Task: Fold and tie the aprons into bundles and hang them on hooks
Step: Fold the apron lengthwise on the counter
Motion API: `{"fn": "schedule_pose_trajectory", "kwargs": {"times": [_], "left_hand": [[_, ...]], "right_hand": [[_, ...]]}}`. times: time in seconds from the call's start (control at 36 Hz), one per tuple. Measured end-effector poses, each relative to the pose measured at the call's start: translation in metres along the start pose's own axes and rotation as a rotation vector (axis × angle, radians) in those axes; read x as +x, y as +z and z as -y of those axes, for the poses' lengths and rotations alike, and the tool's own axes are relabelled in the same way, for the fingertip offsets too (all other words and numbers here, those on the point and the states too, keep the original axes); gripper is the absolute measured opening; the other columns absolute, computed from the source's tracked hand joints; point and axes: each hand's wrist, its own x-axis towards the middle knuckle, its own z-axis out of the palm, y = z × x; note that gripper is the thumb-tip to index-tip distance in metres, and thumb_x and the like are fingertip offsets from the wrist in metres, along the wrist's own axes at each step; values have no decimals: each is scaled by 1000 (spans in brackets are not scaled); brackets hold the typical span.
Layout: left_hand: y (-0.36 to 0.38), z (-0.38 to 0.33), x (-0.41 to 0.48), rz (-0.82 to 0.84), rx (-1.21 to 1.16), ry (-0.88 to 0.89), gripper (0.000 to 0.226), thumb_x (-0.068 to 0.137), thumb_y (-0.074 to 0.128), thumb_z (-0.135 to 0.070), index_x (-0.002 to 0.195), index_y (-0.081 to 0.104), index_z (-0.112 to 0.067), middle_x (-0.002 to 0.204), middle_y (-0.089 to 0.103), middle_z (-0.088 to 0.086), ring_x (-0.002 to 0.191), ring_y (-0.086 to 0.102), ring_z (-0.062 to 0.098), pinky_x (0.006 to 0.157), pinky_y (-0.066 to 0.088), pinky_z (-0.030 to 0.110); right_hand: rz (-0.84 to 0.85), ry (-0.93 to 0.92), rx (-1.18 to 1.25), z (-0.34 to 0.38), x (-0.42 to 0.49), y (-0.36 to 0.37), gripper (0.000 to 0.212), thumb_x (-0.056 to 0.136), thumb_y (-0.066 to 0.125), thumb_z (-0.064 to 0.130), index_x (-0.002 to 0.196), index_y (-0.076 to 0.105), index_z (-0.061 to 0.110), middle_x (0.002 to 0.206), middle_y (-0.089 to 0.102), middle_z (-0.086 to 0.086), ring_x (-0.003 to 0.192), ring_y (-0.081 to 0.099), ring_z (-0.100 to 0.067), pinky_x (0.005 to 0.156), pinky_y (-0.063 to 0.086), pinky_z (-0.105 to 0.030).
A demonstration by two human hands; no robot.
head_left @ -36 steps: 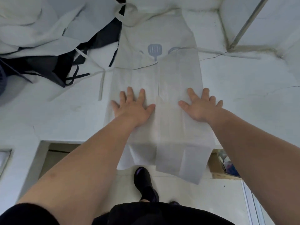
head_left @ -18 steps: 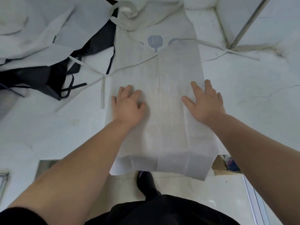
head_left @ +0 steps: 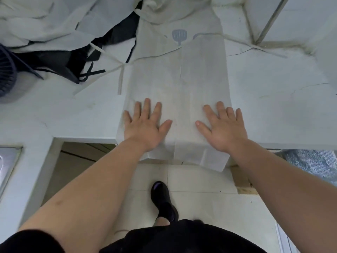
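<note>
Counter (head_left: 273,106): white, fills most of the view, far corners cut off. Pile of aprons (head_left: 45,24) top left, white over black, runs out of frame; can't count them. The white apron (head_left: 178,84) I'm on lies flat mid-counter, sides folded in to a long strip with a seam down the middle. Its bottom end hangs over the front edge and its top end is buried under bunched cloth. Dark round grille thing (head_left: 7,70) at the far left, mostly cut off, can't tell what it is. Left hand (head_left: 145,126) flat on the left panel, fingers straight and spread, pressing, gripping nothing. Right hand (head_left: 224,128) same on the right panel, little finger at the strip's edge. Both near the front edge, apart, seam between them. Black shoe (head_left: 162,198) on the tiled floor below. One tie (head_left: 120,79) trails off the apron's left side across the counter. Blue spatula print (head_left: 179,36) on the bib; a second print beside it is half covered by the fold.
</note>
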Motion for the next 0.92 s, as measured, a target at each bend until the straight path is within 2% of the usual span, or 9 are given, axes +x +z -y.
{"fn": "schedule_pose_trajectory", "kwargs": {"times": [0.22, 0.33, 0.42, 0.5, 0.58, 0.69, 0.78, 0.86, 0.92], "left_hand": [[7, 27, -14, -49, -23, -80, 62, 96, 5, -58, 152, -8, -34, 160, -16, -1, 147, -15, 23, 118, -5, 51], [14, 25, -36, -255, -164, -162, 52, 101, 23, -42, 149, 24, -20, 158, 14, 9, 146, 6, 30, 118, 6, 51], [18, 19, -58, -410, -331, -218, 48, 99, 41, -25, 146, 35, -14, 154, 25, 14, 141, 21, 34, 114, 20, 47], [20, 17, -71, -453, -588, -402, 51, 96, 46, -18, 145, 34, -11, 151, 28, 15, 135, 27, 36, 106, 31, 47], [22, 16, -77, -417, -873, -606, 55, 96, 49, -23, 143, 27, -6, 146, 26, 18, 127, 37, 38, 102, 39, 44], [23, 21, -70, -325, -1323, -857, 81, 87, 65, -38, 143, 18, -3, 139, 37, 14, 121, 44, 31, 103, 42, 40], [30, 29, -62, -288, -1453, -818, 92, 85, 67, -42, 148, 12, -3, 136, 45, 8, 124, 45, 28, 105, 40, 39], [33, 34, -57, -275, -1452, -729, 69, 86, 67, -38, 140, 39, -7, 131, 52, 3, 122, 49, 25, 94, 40, 30], [31, 34, -59, -290, -1421, -694, 55, 88, 65, -36, 132, 50, -5, 127, 56, 4, 116, 52, 24, 89, 39, 26]], "right_hand": [[-56, 72, 10, -6, -11, 1, 61, 95, 9, 59, 150, 10, 32, 159, 6, -8, 141, 15, -32, 118, 3, -45], [-185, 182, 171, 6, -28, 5, 54, 99, 27, 45, 147, 26, 20, 154, 20, -15, 133, 30, -34, 112, 19, -43], [-266, 262, 337, 10, -44, 7, 52, 97, 39, 38, 144, 33, 18, 149, 29, -14, 131, 33, -34, 107, 24, -42], [-281, 353, 548, 11, -54, 5, 56, 96, 46, 30, 147, 27, 17, 152, 20, -15, 136, 27, -35, 110, 22, -41], [-298, 493, 860, 12, -61, 6, 69, 93, 56, 26, 150, 19, 17, 152, 11, -15, 136, 24, -35, 109, 28, -37], [-293, 675, 1195, 12, -68, 11, 89, 86, 67, 28, 151, 6, 19, 151, 9, -12, 115, 43, -27, 93, 36, -29], [-277, 702, 1354, 12, -70, 22, 102, 85, 69, 28, 150, -8, 15, 150, 27, -10, 126, 41, -26, 100, 34, -31], [-261, 716, 1490, 15, -71, 28, 106, 86, 69, 26, 149, -15, 10, 150, 33, -9, 134, 37, -23, 106, 28, -27], [-282, 706, 1500, 16, -68, 29, 96, 86, 70, 25, 149, -1, 7, 146, 37, -12, 130, 41, -24, 100, 31, -23]]}}
